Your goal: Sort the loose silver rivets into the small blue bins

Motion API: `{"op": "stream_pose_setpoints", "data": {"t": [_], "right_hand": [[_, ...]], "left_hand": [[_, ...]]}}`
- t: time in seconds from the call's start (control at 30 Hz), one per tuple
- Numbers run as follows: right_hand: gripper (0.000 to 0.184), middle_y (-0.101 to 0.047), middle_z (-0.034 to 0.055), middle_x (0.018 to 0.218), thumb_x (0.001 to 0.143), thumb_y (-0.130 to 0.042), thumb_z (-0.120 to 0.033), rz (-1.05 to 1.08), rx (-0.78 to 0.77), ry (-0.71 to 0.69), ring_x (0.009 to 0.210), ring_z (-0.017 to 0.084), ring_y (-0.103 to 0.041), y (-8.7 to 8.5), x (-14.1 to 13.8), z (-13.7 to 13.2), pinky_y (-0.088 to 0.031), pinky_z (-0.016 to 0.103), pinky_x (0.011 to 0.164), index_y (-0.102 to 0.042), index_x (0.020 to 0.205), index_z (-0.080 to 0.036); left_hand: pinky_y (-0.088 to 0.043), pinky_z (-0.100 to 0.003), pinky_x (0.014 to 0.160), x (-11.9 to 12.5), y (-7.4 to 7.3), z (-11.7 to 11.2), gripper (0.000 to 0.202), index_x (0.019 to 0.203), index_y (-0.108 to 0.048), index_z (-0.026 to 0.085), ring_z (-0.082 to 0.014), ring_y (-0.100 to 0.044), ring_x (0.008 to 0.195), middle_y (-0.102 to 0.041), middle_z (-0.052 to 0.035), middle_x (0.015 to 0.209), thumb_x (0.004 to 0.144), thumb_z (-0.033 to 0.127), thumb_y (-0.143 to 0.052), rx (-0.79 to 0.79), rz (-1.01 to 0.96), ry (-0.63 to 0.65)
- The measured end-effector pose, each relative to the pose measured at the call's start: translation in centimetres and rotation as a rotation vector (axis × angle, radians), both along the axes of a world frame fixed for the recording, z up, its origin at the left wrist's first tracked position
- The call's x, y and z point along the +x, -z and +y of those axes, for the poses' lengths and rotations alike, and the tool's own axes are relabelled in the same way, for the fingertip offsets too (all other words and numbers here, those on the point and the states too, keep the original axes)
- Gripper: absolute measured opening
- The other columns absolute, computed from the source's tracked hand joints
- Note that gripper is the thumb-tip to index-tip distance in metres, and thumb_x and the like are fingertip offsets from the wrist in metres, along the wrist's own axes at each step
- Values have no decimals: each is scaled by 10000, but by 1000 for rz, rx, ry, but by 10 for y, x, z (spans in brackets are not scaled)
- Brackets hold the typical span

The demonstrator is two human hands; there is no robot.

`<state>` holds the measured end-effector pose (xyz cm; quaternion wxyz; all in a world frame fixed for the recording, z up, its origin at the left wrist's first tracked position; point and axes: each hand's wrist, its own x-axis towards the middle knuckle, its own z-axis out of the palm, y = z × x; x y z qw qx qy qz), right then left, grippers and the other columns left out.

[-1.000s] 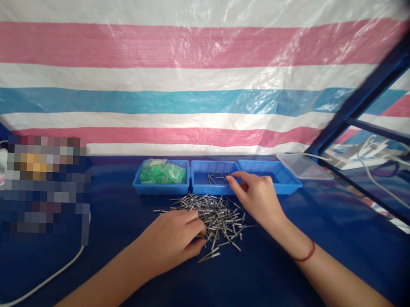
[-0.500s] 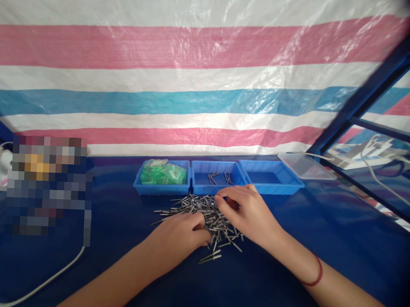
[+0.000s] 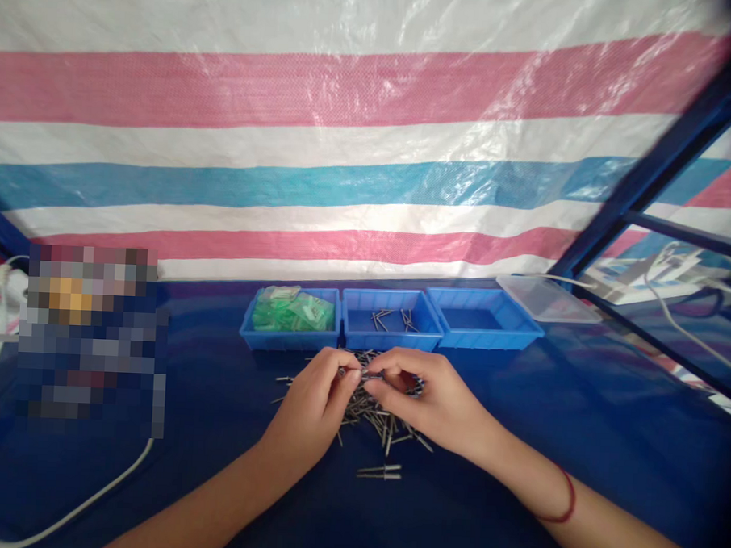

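My left hand and my right hand meet fingertip to fingertip above a heap of small metal pins on the blue table. Both hands are closed in a pinch, with a thin metal pin between their fingertips. Two loose pins lie just in front of the heap. Behind it stand three blue trays: the left tray holds green packets, the middle tray holds a few pins, the right tray looks bare.
A clear plastic lid lies right of the trays. A white cable curves along the table's left front. A striped plastic sheet hangs behind. A blue metal frame and more cables are at the right.
My right hand drew back from the middle tray to the heap. My left hand rose off the heap, and the two hands now pinch together over it.
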<state>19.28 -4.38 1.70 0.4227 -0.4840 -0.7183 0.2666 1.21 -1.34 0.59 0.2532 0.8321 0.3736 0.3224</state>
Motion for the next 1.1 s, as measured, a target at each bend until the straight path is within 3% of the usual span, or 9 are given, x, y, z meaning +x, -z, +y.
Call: {"op": "stream_pose_setpoints", "data": {"t": [0.13, 0.3, 0.4, 0.5, 0.67, 0.87, 1.0, 1.1], "right_hand": [[245, -403, -41, 574, 854, -563, -376, 100, -71, 12, 532, 93, -345, 4, -2, -1, -303, 237, 503, -624, 756, -160], [208, -375, -48, 570, 866, -547, -335, 107, -77, 15, 532, 93, -335, 5, -2, 0, -302, 235, 508, -636, 806, -157], [174, -371, -49, 566, 856, -551, -288, 75, -40, 34, 540, 93, -351, 3, -1, 0, -316, 231, 521, -639, 790, -152], [147, -366, -52, 559, 842, -556, -257, 58, 6, 41, 540, 92, -360, 1, -1, 0, -323, 226, 521, -642, 783, -152], [103, -359, -59, 554, 818, -556, -204, 35, 40, 47, 530, 88, -362, 2, 3, 2, -338, 223, 523, -642, 786, -158], [124, -474, -38, 557, 829, -561, -226, -84, 111, 16, 534, 96, -443, 4, 8, 7, -373, 229, 548, -664, 791, -167], [221, -469, -38, 526, 873, -531, -313, -111, 176, 228, 510, 103, -451, 6, 20, 17, -370, 241, 565, -687, 813, -168], [251, -446, -48, 492, 865, -546, -355, -211, 238, 445, 461, 99, -425, 8, 34, 27, -344, 254, 572, -702, 838, -160]], "left_hand": [[-412, -234, 697, 0, 0, 0, 128, 916, -550, 185, -134, -551, 733, -600, -11, 837, 933, 244, -438, -5, -20, 3], [-401, -225, 665, -2, 0, 4, 165, 1024, -584, 207, -129, -560, 726, -629, -15, 924, 922, 287, -480, -36, 46, 57], [-386, -223, 639, -1, 2, 6, 174, 930, -611, 201, -132, -555, 707, -614, -3, 818, 921, 318, -483, -32, 102, 92], [-375, -220, 625, 0, 3, 5, 177, 843, -599, 189, -125, -545, 680, -588, 10, 746, 916, 307, -489, -23, 107, 73], [-383, -221, 610, -1, 1, 4, 136, 880, -593, 188, -119, -537, 655, -598, 5, 772, 903, 287, -503, -11, 52, -1], [-402, -225, 630, -4, -4, 4, 132, 912, -569, 185, -109, -532, 643, -607, -4, 830, 912, 291, -491, 22, 48, -22], [-416, -226, 657, -5, -12, -2, 182, 1055, -550, 197, -115, -562, 689, -627, -9, 897, 922, 303, -485, 14, 156, 56], [-422, -231, 684, -6, -19, -11, 200, 1010, -584, 205, -136, -590, 762, -636, -5, 867, 916, 363, -504, 75, 312, 343]]}}
